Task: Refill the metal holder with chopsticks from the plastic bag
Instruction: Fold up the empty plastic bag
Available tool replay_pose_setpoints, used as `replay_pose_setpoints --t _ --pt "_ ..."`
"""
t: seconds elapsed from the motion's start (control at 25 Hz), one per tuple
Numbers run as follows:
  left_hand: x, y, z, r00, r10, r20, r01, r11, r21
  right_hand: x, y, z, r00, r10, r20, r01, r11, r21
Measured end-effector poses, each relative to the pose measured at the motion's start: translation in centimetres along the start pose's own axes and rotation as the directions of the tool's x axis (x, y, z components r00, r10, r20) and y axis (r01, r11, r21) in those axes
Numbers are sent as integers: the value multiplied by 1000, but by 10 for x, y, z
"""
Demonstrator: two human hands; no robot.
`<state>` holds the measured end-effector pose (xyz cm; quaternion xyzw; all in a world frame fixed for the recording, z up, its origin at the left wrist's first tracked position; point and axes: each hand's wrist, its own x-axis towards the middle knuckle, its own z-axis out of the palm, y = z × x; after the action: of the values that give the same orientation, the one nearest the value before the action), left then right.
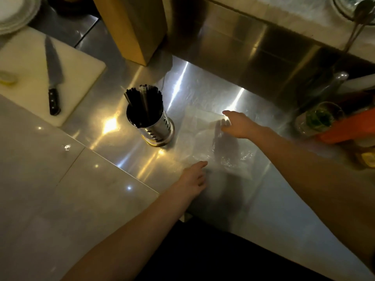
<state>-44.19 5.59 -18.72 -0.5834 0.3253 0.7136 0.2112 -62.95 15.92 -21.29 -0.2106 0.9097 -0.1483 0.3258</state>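
I'm seeing a dim, warm picture. Overhead lights streak hard glare across the steel table (pixel 121 147) at centre, and one hotspot bleaches the fingertips of the right hand (pixel 238 125). Soft shadows pool beneath. Corners darken, bend and blur.

We are pinching the plastic bag (pixel 199 136) with our right hand (pixel 236 124), our left hand (pixel 192 180) touching it, beside the metal holder (pixel 157 129) full of chopsticks (pixel 143 100).

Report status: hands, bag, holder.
Left hand flat on plastic bag, near edge; right hand at far edge, grip unclear. Metal holder holds dark chopsticks, left of bag. Nothing between them.
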Motion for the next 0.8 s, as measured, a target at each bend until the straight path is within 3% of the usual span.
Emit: replay_pose_setpoints --t 0.12,0.28,0.44,0.6,0.8 --pt "11 -6 6 999 14 29 -13 1000 -15 9 6 9 999 51 11 -51 998 32" --pt "31 -11 6 997 73 -7 -73 995 -65 10 18 19 986 164 31 -167 966 198" --pt "72 -16 -6 987 144 -69 -150 985 -88 -5 26 22 991 131 16 -130 955 266" --pt "20 9 0 954 300 -23 -300 954 11 -33 34 6 978 202 55 -185 713 677" --pt "-11 26 14 895 395 208 -412 910 41 -90 36 -23 965 263 -20 -101 436 894"
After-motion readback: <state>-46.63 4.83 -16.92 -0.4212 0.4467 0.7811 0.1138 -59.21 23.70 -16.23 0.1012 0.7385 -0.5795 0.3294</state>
